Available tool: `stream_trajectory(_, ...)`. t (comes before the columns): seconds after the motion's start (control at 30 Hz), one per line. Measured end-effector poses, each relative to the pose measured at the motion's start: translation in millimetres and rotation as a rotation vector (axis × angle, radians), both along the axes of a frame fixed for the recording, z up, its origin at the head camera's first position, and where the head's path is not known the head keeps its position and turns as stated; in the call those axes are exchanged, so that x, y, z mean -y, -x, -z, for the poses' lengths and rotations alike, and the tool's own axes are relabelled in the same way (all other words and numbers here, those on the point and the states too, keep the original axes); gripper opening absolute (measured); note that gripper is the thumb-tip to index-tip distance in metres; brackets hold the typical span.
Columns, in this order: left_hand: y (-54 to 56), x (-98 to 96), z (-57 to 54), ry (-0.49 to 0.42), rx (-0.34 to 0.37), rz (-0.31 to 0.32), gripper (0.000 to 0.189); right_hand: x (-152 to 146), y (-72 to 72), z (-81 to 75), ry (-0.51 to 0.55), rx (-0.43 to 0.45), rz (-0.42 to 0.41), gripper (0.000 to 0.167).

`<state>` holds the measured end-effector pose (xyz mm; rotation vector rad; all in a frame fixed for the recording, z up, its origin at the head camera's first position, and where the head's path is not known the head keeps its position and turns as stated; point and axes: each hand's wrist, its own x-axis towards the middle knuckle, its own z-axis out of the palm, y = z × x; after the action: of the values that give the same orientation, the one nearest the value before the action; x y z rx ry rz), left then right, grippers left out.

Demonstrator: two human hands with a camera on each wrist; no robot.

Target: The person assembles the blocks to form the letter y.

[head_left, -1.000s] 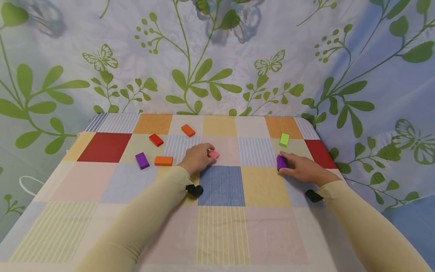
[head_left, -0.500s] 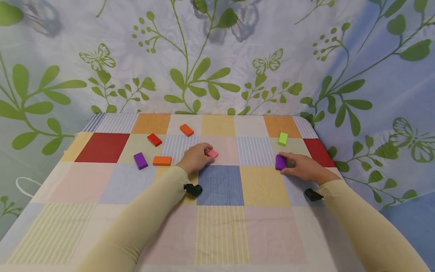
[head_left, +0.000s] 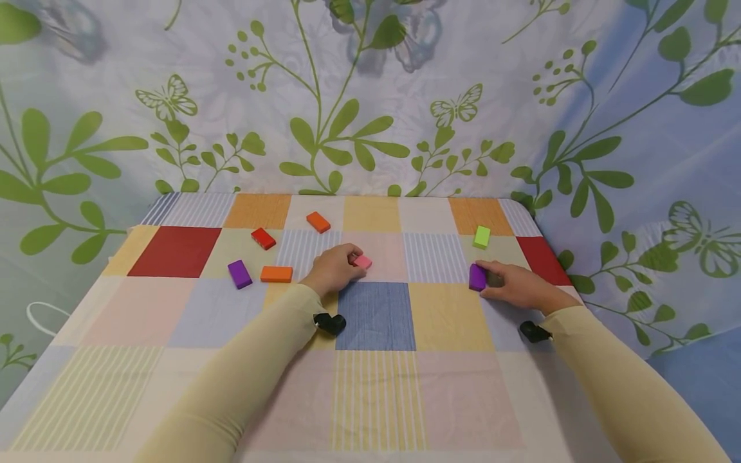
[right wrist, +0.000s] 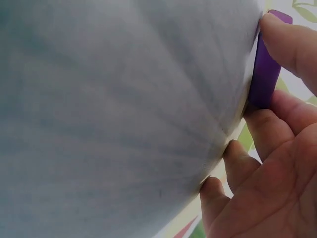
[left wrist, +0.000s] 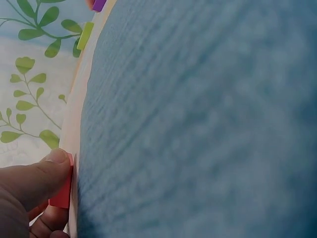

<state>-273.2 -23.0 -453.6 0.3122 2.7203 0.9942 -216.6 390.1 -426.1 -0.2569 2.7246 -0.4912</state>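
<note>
Near the middle of the table, my left hand (head_left: 334, 269) pinches a pink block (head_left: 363, 262) between thumb and fingers. The left wrist view shows the thumb on that pink block (left wrist: 61, 191), close to the cloth. On the right side, my right hand (head_left: 517, 285) holds a purple block (head_left: 477, 277) by its ends. In the right wrist view the thumb is at the upper end of the purple block (right wrist: 267, 69) and fingers are at the lower end; the other fingertips touch the cloth. A lime green block (head_left: 482, 236) lies just beyond the right hand.
Left of my left hand lie an orange block (head_left: 276, 274), a second purple block (head_left: 240, 274), a red block (head_left: 263, 238) and, farther back, another orange block (head_left: 318, 222). A patchwork cloth (head_left: 376, 399) covers the table. Behind it hangs a leaf-patterned curtain (head_left: 370, 96).
The purple block in my right hand has turned slightly. Both hands stay in nearly the same place, and the whole head view has shifted a little.
</note>
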Motion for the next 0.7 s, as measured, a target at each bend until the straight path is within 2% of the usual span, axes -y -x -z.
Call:
stream_trajectory(0.2,0.2,-0.6,-2.1,0.003,0.016,-0.004,0.045,-2.8,0.0,-1.4,0.012,-0.003,-0.007,0.081)
stream_trajectory(0.43,0.4,0.1,-3.1,0.011,0.028,-0.003,0.046,0.9,0.8,-2.7,0.028,0.010,0.033,0.079)
stream_trajectory(0.7,0.4,-0.9,-2.1,0.014,0.021,-0.006,0.045,2.7,1.5,-0.6,0.010,-0.042,0.032,0.077)
